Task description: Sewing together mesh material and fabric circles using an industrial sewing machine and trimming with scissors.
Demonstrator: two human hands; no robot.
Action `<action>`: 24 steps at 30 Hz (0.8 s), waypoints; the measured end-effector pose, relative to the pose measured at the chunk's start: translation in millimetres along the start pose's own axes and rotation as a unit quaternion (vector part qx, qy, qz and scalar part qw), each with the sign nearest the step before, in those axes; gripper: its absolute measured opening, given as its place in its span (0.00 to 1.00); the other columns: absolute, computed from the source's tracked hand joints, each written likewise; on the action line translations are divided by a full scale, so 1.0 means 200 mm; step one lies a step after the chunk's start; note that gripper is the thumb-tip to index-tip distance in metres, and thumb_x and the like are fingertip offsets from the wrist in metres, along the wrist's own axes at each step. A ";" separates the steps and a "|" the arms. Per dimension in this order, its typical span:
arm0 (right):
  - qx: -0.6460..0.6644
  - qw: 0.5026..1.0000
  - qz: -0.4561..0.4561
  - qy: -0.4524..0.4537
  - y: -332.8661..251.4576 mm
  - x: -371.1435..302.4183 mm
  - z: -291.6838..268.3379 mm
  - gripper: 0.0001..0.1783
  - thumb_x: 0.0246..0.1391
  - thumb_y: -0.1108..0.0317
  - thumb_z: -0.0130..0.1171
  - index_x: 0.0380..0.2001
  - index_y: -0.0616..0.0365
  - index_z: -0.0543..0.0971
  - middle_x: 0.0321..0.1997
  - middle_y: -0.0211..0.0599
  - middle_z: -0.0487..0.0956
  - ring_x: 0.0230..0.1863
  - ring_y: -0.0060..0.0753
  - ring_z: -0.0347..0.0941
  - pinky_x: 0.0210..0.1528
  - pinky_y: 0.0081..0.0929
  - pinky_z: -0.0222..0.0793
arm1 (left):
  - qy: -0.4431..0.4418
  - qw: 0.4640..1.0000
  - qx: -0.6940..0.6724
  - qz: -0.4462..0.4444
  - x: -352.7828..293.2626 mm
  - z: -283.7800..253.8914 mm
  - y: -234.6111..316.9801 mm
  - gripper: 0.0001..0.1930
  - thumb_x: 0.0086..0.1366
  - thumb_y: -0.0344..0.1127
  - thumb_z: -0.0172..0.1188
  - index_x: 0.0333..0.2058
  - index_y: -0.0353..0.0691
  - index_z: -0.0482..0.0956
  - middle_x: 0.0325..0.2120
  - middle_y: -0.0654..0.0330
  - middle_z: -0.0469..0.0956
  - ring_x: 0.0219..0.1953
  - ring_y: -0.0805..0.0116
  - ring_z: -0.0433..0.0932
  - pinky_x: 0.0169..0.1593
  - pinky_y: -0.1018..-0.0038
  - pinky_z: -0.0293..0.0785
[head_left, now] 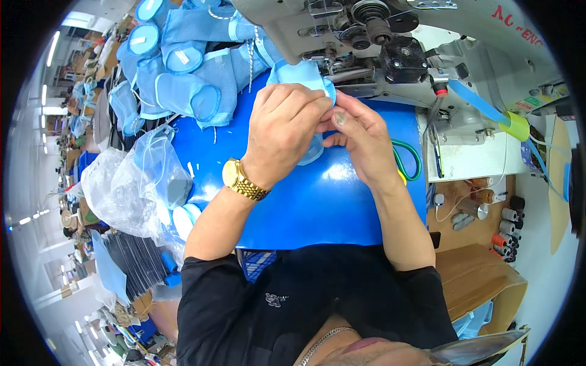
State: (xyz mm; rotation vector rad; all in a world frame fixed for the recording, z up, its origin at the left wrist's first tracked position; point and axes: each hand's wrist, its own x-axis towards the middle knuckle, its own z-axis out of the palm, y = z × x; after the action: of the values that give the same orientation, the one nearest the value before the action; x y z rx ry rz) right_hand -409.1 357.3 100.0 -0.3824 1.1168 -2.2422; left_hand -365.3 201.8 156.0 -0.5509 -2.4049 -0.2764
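Note:
Both hands meet at a light blue mesh pouch [298,74], right beside the working end of a grey sewing machine [400,64]. My left hand [287,125], with a gold watch on its wrist, is closed over the near side of the pouch. My right hand [361,135] pinches its edge with thumb and fingers. Part of the pouch shows below the hands, and the rest is covered by them. Scissors with green handles [419,163] lie just right of my right hand, partly hidden behind it.
Finished-looking blue mesh pouches [183,73] with round ends and white cords pile up at the far left. Clear plastic bags [131,189] hang at the left edge of the blue tabletop [293,213]. Blue tape [479,102] runs to the machine. Thread spools [505,235] stand at the right.

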 end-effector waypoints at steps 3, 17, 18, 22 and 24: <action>0.017 1.000 0.007 0.000 0.01 0.01 0.00 0.24 0.60 0.67 0.55 0.59 0.63 0.69 0.45 0.38 0.79 0.44 0.27 0.78 0.38 0.21 0.75 | 0.010 1.000 0.021 0.006 0.01 0.01 0.00 0.12 0.50 0.31 0.59 0.36 0.41 0.78 0.35 0.64 0.78 0.38 0.66 0.76 0.42 0.68 0.68; 0.050 0.999 -0.001 -0.005 0.01 0.02 0.00 0.25 0.60 0.67 0.54 0.59 0.65 0.68 0.52 0.43 0.77 0.51 0.33 0.76 0.44 0.27 0.77 | 0.004 0.996 0.066 -0.055 0.03 0.05 0.01 0.10 0.52 0.33 0.58 0.35 0.43 0.79 0.32 0.66 0.76 0.38 0.65 0.75 0.44 0.67 0.67; 0.053 0.999 -0.002 -0.003 0.01 0.01 0.00 0.24 0.60 0.67 0.54 0.58 0.65 0.68 0.52 0.43 0.77 0.51 0.34 0.76 0.44 0.27 0.77 | 0.010 0.995 0.077 -0.060 0.03 0.04 0.01 0.11 0.51 0.33 0.58 0.35 0.43 0.79 0.32 0.65 0.76 0.38 0.65 0.75 0.43 0.67 0.67; 0.054 0.999 0.000 0.003 0.01 0.01 0.01 0.23 0.60 0.69 0.53 0.58 0.65 0.69 0.52 0.43 0.77 0.51 0.34 0.76 0.45 0.27 0.77 | 0.023 0.995 0.081 -0.048 0.03 0.04 0.02 0.11 0.50 0.33 0.59 0.34 0.43 0.80 0.31 0.64 0.75 0.38 0.64 0.74 0.42 0.67 0.67; 0.051 0.999 -0.002 0.001 0.00 0.01 0.00 0.23 0.59 0.70 0.53 0.57 0.65 0.69 0.51 0.43 0.78 0.50 0.33 0.76 0.45 0.27 0.77 | 0.014 0.995 0.076 -0.061 0.04 0.04 0.03 0.10 0.52 0.31 0.60 0.35 0.43 0.80 0.30 0.63 0.76 0.37 0.63 0.75 0.42 0.67 0.67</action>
State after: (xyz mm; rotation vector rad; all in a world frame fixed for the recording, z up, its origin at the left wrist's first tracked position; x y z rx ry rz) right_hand -410.8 355.4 101.1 -0.3403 0.9990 -2.2922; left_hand -373.1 213.0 155.7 -0.3300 -2.4106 -0.1494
